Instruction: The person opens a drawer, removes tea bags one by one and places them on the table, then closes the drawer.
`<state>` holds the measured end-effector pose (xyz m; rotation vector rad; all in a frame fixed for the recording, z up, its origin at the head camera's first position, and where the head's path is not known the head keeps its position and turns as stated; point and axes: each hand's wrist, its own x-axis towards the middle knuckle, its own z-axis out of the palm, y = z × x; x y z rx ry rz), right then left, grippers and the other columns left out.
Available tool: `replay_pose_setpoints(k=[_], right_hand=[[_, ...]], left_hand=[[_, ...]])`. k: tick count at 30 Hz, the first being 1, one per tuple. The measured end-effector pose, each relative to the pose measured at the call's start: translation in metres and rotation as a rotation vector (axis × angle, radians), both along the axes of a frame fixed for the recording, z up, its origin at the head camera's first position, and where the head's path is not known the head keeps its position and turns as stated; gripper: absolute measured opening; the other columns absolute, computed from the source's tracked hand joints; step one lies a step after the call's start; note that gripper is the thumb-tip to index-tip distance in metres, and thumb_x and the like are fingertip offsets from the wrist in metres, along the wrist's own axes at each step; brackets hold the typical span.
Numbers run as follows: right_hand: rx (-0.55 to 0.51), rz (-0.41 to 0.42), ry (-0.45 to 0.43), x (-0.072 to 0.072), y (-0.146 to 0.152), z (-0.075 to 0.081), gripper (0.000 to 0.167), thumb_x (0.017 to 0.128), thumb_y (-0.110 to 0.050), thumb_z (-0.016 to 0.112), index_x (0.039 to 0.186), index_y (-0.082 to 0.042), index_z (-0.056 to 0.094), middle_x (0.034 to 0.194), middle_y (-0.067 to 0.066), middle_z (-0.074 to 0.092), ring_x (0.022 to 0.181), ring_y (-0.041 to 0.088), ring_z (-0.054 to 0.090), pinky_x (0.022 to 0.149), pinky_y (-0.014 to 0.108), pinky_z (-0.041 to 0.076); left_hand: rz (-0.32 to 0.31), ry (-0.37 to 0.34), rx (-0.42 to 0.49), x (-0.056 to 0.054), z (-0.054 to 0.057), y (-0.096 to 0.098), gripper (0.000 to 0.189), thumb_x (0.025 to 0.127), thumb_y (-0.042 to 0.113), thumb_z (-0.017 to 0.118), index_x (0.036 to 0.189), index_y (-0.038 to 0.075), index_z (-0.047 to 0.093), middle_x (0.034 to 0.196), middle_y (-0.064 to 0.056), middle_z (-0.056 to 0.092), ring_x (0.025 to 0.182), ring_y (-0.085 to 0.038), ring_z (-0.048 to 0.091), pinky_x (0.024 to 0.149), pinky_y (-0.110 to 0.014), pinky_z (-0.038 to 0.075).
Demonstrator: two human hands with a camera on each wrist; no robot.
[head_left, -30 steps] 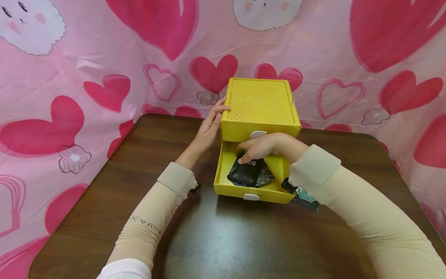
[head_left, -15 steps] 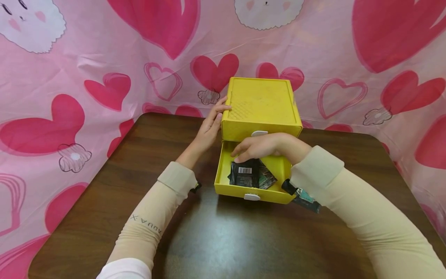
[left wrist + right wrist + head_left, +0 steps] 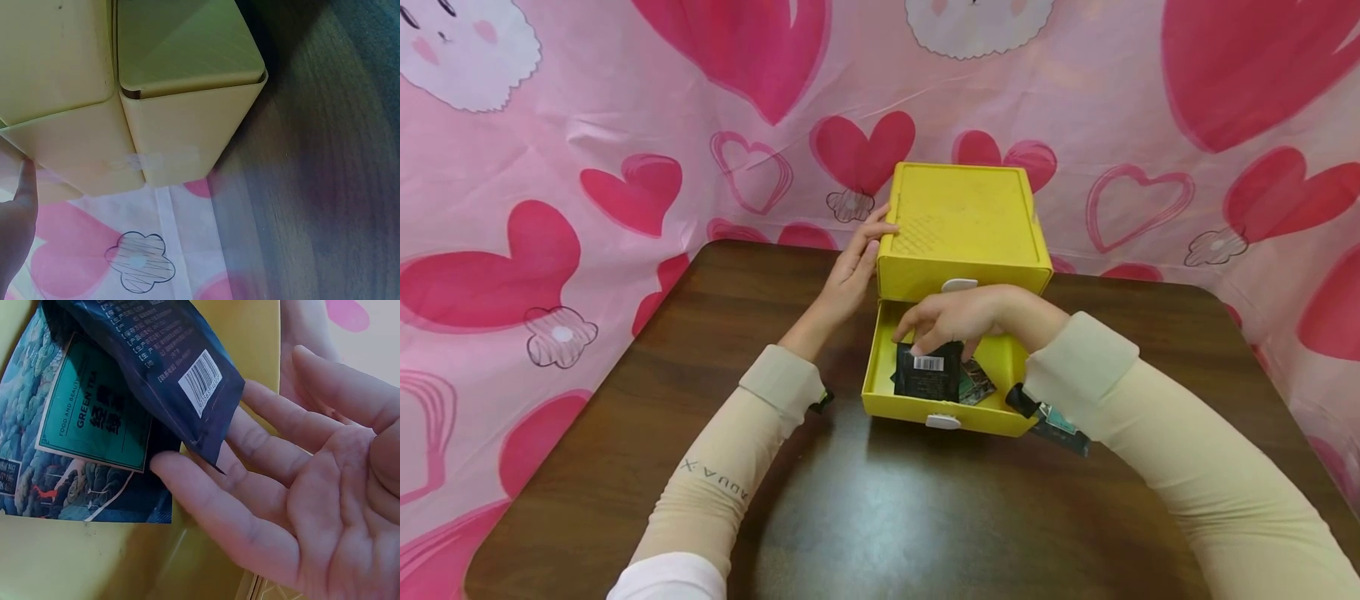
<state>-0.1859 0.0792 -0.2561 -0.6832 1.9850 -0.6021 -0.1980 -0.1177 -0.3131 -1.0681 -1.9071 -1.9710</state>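
A yellow two-drawer box (image 3: pixel 966 217) stands on the table, its lower drawer (image 3: pixel 898 407) pulled out. Inside lie a dark sachet with a barcode (image 3: pixel 928 383) and, partly under it, a green-labelled tea sachet (image 3: pixel 976 385) printed GREEN TEA. My right hand (image 3: pixel 966 321) reaches into the drawer from above. In the right wrist view its loosely extended fingers (image 3: pixel 219 512) lie at the sachets' edges, some behind the barcode sachet's corner, and the thumb stays apart from it. My left hand (image 3: pixel 850 271) rests against the box's left side, fingertips at its top edge.
Another dark sachet with a teal label (image 3: pixel 1062 429) shows to the right of the drawer, partly hidden by my right sleeve. The upper drawer is closed, with a white handle (image 3: pixel 959 285). Pink heart-patterned cloth (image 3: pixel 760 75) hangs behind the brown table (image 3: pixel 880 517).
The barcode sachet has turned from tilted to lying flatter. My right hand lifted off it, then came down again to its upper edge. My left hand keeps its place.
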Motion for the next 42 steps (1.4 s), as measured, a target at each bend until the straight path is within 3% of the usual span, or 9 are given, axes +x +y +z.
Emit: replay_pose_setpoints(k=[5, 14, 29, 37, 42], right_hand=[[-0.007, 0.039, 0.020, -0.002, 0.000, 0.001, 0.040, 0.099, -0.018, 0.057, 0.137, -0.014, 0.048, 0.132, 0.013, 0.048, 0.120, 0.029, 0.047, 0.080, 0.045, 0.053], [0.020, 0.025, -0.044, 0.000, -0.004, 0.002, 0.041, 0.096, -0.006, 0.059, 0.131, -0.020, 0.043, 0.150, 0.017, 0.032, 0.124, 0.031, 0.046, 0.075, 0.045, 0.056], [-0.023, 0.070, 0.044, 0.001, 0.001, 0.003, 0.040, 0.097, 0.001, 0.054, 0.133, -0.013, 0.045, 0.146, 0.019, 0.040, 0.130, 0.030, 0.041, 0.076, 0.043, 0.054], [-0.113, 0.088, 0.185, 0.003, 0.014, 0.007, 0.029, 0.095, 0.000, 0.058, 0.123, -0.007, 0.054, 0.124, 0.011, 0.061, 0.104, 0.025, 0.057, 0.079, 0.036, 0.052], [-0.170, 0.031, 0.201, 0.005, 0.027, 0.011, 0.029, 0.095, 0.001, 0.057, 0.124, -0.003, 0.053, 0.119, 0.010, 0.061, 0.098, 0.024, 0.057, 0.080, 0.035, 0.050]], left_hand=[[-0.002, 0.015, -0.006, -0.001, 0.002, 0.002, 0.028, 0.103, -0.006, 0.027, 0.128, -0.014, 0.036, 0.156, -0.026, 0.014, 0.141, -0.033, 0.025, 0.105, -0.049, 0.038], [0.005, 0.013, -0.005, -0.002, 0.004, 0.002, 0.028, 0.103, -0.005, 0.026, 0.128, -0.014, 0.036, 0.156, -0.026, 0.014, 0.142, -0.033, 0.024, 0.106, -0.047, 0.037], [0.017, 0.033, -0.009, -0.001, 0.001, 0.002, 0.028, 0.103, -0.007, 0.026, 0.128, -0.014, 0.037, 0.155, -0.028, 0.014, 0.142, -0.035, 0.024, 0.107, -0.047, 0.036], [0.030, 0.026, -0.011, 0.001, 0.001, 0.002, 0.028, 0.103, -0.005, 0.027, 0.128, -0.014, 0.037, 0.155, -0.028, 0.016, 0.142, -0.034, 0.024, 0.106, -0.047, 0.037], [0.033, 0.008, -0.012, 0.001, 0.001, 0.001, 0.029, 0.103, -0.004, 0.028, 0.128, -0.014, 0.037, 0.155, -0.027, 0.016, 0.142, -0.032, 0.025, 0.105, -0.047, 0.038]])
